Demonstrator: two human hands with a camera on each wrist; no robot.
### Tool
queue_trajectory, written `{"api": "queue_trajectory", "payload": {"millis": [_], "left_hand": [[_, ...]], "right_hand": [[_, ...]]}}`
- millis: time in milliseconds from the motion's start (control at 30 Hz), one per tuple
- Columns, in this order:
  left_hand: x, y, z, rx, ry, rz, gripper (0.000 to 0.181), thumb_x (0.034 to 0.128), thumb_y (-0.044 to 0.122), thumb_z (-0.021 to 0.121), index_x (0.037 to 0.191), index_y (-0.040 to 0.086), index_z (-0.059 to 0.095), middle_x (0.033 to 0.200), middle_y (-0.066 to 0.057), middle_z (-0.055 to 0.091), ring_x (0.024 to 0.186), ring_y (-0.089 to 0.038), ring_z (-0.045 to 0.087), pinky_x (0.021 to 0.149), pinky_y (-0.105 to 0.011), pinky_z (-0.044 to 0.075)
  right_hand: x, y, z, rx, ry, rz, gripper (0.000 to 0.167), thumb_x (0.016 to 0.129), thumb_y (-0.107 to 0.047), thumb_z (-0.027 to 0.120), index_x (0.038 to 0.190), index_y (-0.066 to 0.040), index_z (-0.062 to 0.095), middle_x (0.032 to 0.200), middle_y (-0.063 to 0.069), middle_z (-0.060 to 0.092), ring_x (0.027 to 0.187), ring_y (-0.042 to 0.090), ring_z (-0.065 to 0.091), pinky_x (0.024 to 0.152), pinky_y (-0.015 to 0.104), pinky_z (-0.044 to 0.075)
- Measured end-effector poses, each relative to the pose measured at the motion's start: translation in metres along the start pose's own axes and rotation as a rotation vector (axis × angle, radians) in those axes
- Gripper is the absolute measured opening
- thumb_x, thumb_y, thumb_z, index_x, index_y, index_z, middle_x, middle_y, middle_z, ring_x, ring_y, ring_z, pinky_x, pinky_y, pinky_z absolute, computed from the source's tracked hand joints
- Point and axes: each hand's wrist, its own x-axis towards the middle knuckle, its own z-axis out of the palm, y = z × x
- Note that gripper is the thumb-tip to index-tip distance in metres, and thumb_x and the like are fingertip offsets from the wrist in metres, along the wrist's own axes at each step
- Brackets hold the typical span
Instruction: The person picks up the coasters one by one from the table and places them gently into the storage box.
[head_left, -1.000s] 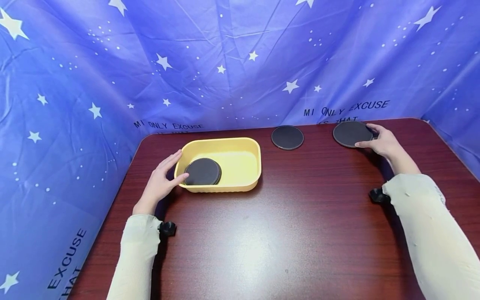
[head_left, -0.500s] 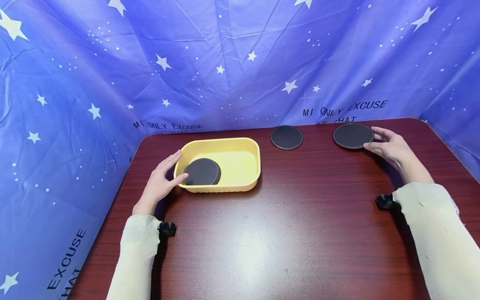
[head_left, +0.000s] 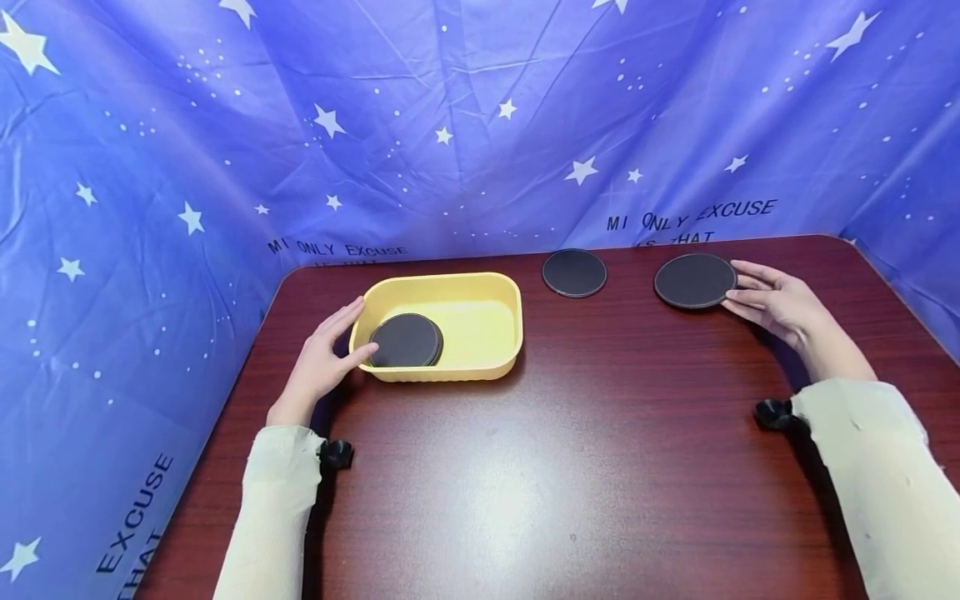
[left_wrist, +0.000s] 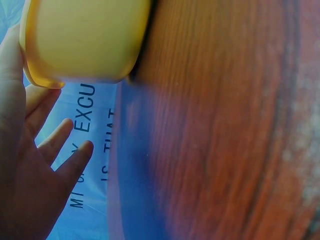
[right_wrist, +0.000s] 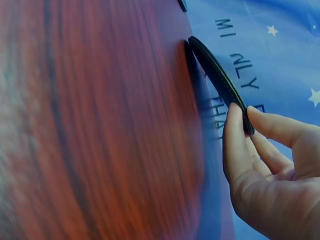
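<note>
A yellow plastic box point(head_left: 480, 333) with rounded corners stands at the back left of the table. My left hand point(head_left: 315, 367) holds its left end, thumb over the rim and fingers against the outside; in the left wrist view the lower fingers spread apart. Inside lies a black round coaster point(head_left: 407, 340), apparently stacked on another. At the back right, my right hand point(head_left: 783, 308) pinches a black round coaster point(head_left: 696, 281) by its right edge. The right wrist view shows this coaster point(right_wrist: 217, 75) edge-on, tilted, with thumb and fingers on opposite faces; whether its far edge touches the table I cannot tell.
Another black coaster point(head_left: 574, 272) lies flat at the table's back edge, between the box and the right hand. The dark red wooden table point(head_left: 570, 425) meets a blue star-printed curtain point(head_left: 480, 167) behind and at both sides.
My right hand has shifted its grip outward to the coaster's right edge, then brought the coaster slightly nearer and to the left. The left hand and box stay put.
</note>
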Motion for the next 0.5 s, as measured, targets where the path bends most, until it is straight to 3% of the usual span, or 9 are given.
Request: {"api": "queue_trajectory", "payload": {"millis": [500], "left_hand": [[0.000, 0.002, 0.000, 0.001, 0.002, -0.001, 0.072, 0.0854, 0.022, 0.078, 0.150, 0.014, 0.046, 0.157, -0.008, 0.043, 0.147, -0.041, 0.034, 0.120, -0.059, 0.026]], "right_hand": [[0.002, 0.010, 0.030, 0.034, -0.176, -0.013, 0.051, 0.093, 0.024, 0.042, 0.124, -0.008, 0.067, 0.110, 0.009, 0.072, 0.096, 0.021, 0.074, 0.081, 0.034, 0.062]]}}
